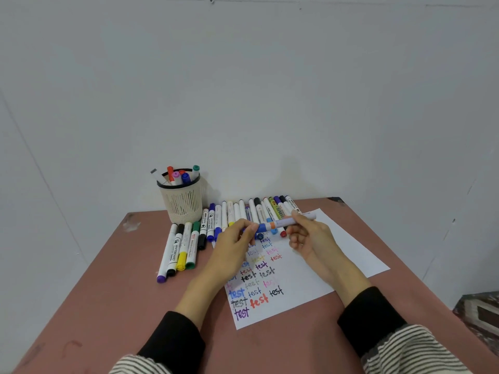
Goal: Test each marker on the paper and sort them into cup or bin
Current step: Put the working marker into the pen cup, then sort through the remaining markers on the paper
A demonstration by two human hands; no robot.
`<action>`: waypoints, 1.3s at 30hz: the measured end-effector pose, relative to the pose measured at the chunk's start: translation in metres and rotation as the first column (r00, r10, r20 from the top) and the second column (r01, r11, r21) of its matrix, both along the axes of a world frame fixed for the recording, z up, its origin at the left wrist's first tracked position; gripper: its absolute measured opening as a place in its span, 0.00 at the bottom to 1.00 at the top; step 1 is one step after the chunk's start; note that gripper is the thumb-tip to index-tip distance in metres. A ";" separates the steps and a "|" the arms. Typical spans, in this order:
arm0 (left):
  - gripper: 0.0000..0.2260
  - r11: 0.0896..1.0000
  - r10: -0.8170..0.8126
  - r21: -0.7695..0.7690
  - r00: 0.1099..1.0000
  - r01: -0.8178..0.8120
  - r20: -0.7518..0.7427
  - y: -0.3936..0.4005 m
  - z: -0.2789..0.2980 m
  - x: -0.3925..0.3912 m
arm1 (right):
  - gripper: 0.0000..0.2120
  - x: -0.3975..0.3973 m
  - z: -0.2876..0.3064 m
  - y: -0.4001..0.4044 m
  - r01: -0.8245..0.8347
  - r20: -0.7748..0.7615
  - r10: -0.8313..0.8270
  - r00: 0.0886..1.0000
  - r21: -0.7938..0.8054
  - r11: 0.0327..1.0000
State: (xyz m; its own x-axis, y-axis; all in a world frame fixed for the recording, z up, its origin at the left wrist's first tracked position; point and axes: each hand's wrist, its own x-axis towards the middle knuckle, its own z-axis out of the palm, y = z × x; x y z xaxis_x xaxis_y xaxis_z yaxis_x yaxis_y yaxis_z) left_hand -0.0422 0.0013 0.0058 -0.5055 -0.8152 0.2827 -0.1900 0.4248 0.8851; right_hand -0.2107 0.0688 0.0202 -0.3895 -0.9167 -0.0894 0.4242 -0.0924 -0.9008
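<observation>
A pale marker with a blue cap (280,224) is held level above the white paper (337,255). My right hand (310,236) grips its barrel, while my left hand (237,241) pinches the blue cap end. The paper carries several coloured "test" words (259,300). A row of several markers (248,214) lies along the paper's far edge, and another group (181,248) lies to its left. A cream mesh cup (182,201) at the back left holds several markers. No bin is in view.
The reddish-brown table (108,306) stands against a pale wall; its right edge runs diagonally near a patterned floor patch (480,314). My black sleeves with striped cuffs reach in from the bottom.
</observation>
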 end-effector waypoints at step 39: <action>0.27 0.901 0.119 -0.372 0.696 0.223 0.708 0.166 -0.032 -0.247 | 0.08 -0.221 -0.269 0.246 0.537 -0.605 -0.058 0.794 0.654 0.533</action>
State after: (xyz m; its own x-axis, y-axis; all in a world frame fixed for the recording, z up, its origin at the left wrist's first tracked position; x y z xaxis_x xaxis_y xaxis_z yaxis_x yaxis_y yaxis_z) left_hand -0.2896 0.1671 -0.0259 -0.7267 -0.6772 0.1151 -0.6413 0.7289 0.2395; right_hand -0.4314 0.3147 -0.2485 -0.8269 -0.3910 -0.4042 0.0305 0.6865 -0.7265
